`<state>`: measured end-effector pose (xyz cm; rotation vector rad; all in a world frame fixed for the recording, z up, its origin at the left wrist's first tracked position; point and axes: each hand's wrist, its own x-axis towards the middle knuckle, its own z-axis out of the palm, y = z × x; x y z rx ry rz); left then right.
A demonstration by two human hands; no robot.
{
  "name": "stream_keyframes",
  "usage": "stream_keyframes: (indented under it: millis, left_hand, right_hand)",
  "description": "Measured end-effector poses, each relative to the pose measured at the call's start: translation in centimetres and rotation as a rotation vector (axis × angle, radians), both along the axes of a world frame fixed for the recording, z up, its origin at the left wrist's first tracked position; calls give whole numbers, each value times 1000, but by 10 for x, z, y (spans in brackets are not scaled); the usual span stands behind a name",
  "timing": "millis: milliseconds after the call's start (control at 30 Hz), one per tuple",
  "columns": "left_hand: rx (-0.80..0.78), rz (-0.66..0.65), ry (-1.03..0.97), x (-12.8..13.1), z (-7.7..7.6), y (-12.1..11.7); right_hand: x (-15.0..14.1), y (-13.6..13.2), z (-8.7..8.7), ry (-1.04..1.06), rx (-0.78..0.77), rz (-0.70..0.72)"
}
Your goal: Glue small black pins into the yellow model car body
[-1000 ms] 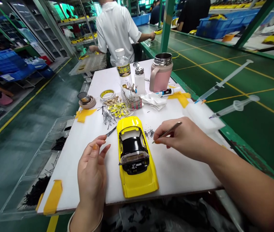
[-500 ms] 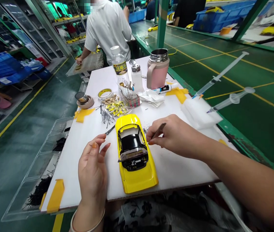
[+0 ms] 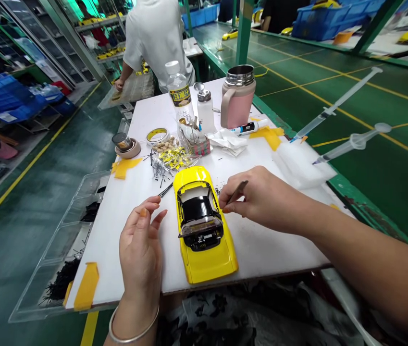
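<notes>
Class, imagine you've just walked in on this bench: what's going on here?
A person sits at a white board with a yellow model car lying on it. Their right hand holds slim metal tweezers, with the fingers close beside the car and just above tiny black bits. Their left hand is raised beside the car, partly open, and appears to hold nothing. Behind the bench, a co-worker in a white shirt stands with their back turned.

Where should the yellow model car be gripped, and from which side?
Grip the yellow model car across its smooth sides at the near end, from above, with the empty left hand. That end looks solid, away from the black cabin and its delicate-looking clear panel.
</notes>
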<state>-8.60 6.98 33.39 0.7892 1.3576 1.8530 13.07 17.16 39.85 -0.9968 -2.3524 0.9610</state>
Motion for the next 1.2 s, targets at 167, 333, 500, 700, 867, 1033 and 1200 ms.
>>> stream_keyframes:
  millis: [167,333,500,700,867,1033,1200]
  left_hand:
    - [-3,-8,6,-1,-1,0]
    - [0,-4,-8,-1,-1,1]
    - [-6,-6,-6,-2,-1,0]
    - [-25,-3,-2,-2,-1,-1]
    - [-28,-12,-2,-1,-1,-1]
    - [-34,-8,-11,-1,-1,0]
    - [-30,-8,-13,0,0,1]
  right_hand:
    - [-1,0,0,-27,4,5]
    - [2,1,0,-24,-4,20]
    - [19,1,1,51,-45,-98]
    - [36,-27,-28,104,-1,-266]
    - [28,-57,-64,12,203,-211]
    - [17,-68,-74,-25,316,-170]
    - [15,-71,-77,-12,399,-138]
